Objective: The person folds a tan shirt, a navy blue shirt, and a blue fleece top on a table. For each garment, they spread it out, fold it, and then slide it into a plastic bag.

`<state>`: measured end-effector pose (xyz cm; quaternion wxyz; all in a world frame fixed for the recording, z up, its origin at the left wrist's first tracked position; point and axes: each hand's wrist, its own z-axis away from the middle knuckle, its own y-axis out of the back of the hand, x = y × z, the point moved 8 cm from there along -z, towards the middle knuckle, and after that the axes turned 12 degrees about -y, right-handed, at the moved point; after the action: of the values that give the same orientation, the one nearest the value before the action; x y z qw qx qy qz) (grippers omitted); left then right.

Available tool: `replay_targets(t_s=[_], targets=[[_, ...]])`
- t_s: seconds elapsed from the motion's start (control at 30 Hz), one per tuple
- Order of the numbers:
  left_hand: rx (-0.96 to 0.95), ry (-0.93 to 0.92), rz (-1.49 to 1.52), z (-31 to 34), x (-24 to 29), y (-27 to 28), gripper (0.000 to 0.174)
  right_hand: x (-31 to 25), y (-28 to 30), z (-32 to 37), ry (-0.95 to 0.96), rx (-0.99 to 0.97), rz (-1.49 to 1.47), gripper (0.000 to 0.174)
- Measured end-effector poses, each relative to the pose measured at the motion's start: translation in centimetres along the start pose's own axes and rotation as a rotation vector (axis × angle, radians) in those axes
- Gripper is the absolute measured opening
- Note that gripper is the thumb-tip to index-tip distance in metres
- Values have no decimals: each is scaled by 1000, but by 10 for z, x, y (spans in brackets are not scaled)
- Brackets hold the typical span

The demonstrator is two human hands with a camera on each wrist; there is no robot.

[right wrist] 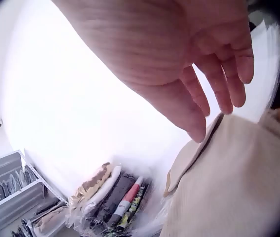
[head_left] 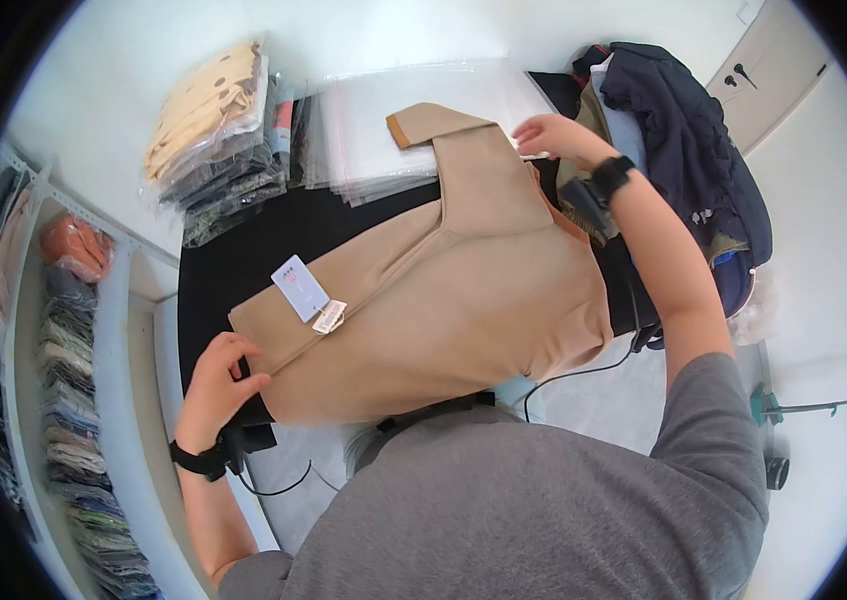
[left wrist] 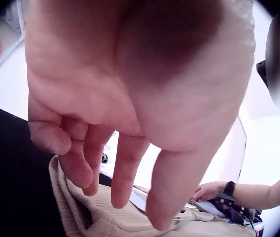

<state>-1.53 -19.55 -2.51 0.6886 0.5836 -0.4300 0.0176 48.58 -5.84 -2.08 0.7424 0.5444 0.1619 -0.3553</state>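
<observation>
Tan garment (head_left: pixel 504 300) lies spread on the black counter (head_left: pixel 219 250), its near edge close to the person's body; the flat support lets the cloth lie mostly smooth. One sleeve (head_left: pixel 469 165) bends back on itself, so its orange-brown cuff (head_left: pixel 399 132) rests over the clear plastic bags (head_left: pixel 364 160). A pale blue tag (head_left: pixel 300 289) and a small white label (head_left: pixel 330 317) lie face up on the cloth, where they are easy to see.

The left hand (head_left: pixel 219 385) is at one end of the garment, its fingers loosely bent, parted and holding nothing; whether they touch the cloth, I cannot tell. The right hand (head_left: pixel 554 138) is beside the sleeve's fold, fingers relaxed and apart, with no visible grip. Placed so, the hands have opposite ends within reach.

Beyond, bagged clothes (head_left: pixel 206 110) are stacked on the left, probably to save room, and loose clothes (head_left: pixel 669 130) are heaped on the right.
</observation>
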Motion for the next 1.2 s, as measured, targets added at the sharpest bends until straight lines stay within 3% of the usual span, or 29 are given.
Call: replay_targets(t_s=[0.07, 0.13, 0.23, 0.27, 0.3, 0.37, 0.4, 0.43, 0.57, 0.63, 0.7, 0.77, 0.9, 1.03, 1.1, 1.13, 1.2], targets=[[6, -63, -9, -3, 12, -4, 34, -12, -16, -29, 34, 3, -26, 50], [0, -107, 15, -2, 15, -10, 34, -20, -24, -60, 8, 183, 226, 64], [15, -94, 44, 0, 20, -11, 27, -23, -39, -78, -91, 258, 408, 68], [22, -97, 38, -1, 25, -8, 27, -27, -39, -77, -45, 327, 479, 53], [44, -80, 47, 0, 30, -3, 25, -28, -36, -80, -39, 331, 478, 53], [65, -56, 61, 2, 42, 3, 23, -30, -40, -88, 78, 178, 503, 33], [90, -85, 69, -1, 51, 8, 23, -26, -33, -94, 119, 234, 470, 19], [113, -114, 79, -4, 60, 11, 22, -26, -31, -93, 116, 227, 473, 19], [169, -266, 29, -28, 94, 11, 21, -30, -14, -76, 160, 260, 362, 21], [153, -436, 43, -44, 118, 6, 19, -46, -15, -56, 263, 228, 280, 22], [130, -488, 62, -58, 136, -3, 19, -39, -37, -50, 12, -80, -45, 39], [113, -543, 69, -69, 150, -10, 19, -36, -60, -54, -42, -224, -340, 62], [107, -626, 78, -69, 163, -19, 22, -30, -90, -74, -216, -312, -626, 54], [77, -539, 167, -67, 152, -21, 26, -36, -84, -59, -322, -255, -725, 50], [171, -553, 93, -68, 151, -16, 40, -71, -60, -14, 59, -97, -709, 50], [165, -549, 102, -71, 152, -19, 40, -83, -58, 17, 154, -83, -702, 49], [315, -548, 13, -77, 158, -14, 62, -101, -65, 76, 326, -123, -660, 53]])
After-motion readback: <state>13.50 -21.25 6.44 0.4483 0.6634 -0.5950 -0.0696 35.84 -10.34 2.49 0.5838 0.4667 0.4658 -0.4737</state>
